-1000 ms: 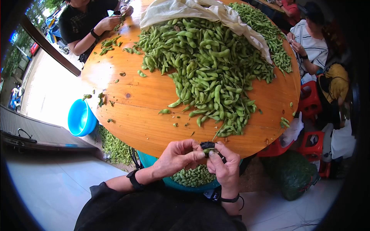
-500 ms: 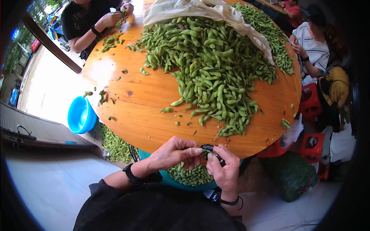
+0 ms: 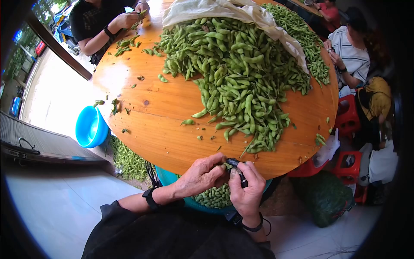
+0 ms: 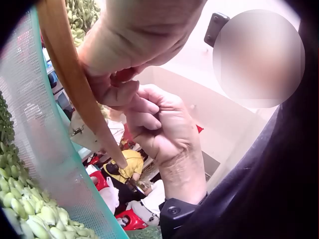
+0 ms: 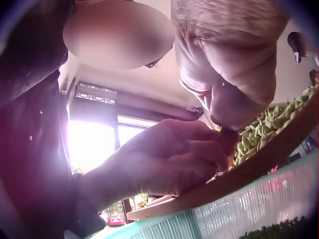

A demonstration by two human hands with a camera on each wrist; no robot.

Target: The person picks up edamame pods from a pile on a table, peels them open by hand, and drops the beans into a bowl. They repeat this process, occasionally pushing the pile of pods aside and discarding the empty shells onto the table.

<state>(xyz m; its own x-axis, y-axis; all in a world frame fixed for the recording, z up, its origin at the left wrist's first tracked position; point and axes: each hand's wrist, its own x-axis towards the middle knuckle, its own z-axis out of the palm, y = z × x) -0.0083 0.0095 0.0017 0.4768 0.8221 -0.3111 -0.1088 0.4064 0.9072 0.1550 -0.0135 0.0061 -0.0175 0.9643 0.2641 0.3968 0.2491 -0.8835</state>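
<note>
Above the near table edge, my left hand (image 3: 200, 177) and my right hand (image 3: 248, 188) meet at the fingertips. Between them both pinch a small green pod (image 3: 228, 165), mostly covered by the fingers. Black wraps (image 3: 243, 179) circle fingers of the right hand. Below the hands is a teal mesh basket (image 3: 162, 176) holding green beans (image 3: 213, 197). In the left wrist view, the left hand (image 4: 142, 35) is close above the right hand (image 4: 167, 124); the pod is hidden there. The right wrist view shows the right hand (image 5: 227, 64) over the left hand (image 5: 172, 157).
A large heap of pods (image 3: 241, 73) covers much of the round wooden table (image 3: 168, 129), with a pale cloth (image 3: 211, 11) behind. Left of it stands a blue basin (image 3: 91, 127); pods (image 3: 129, 159) lie on the floor. Other people (image 3: 355, 54) sit around; red stools (image 3: 347, 114) stand right.
The hands stay together at the table edge while their fingers shift around the pod. The right hand has tilted slightly. The table and heap appear slightly shifted right and up in view.
</note>
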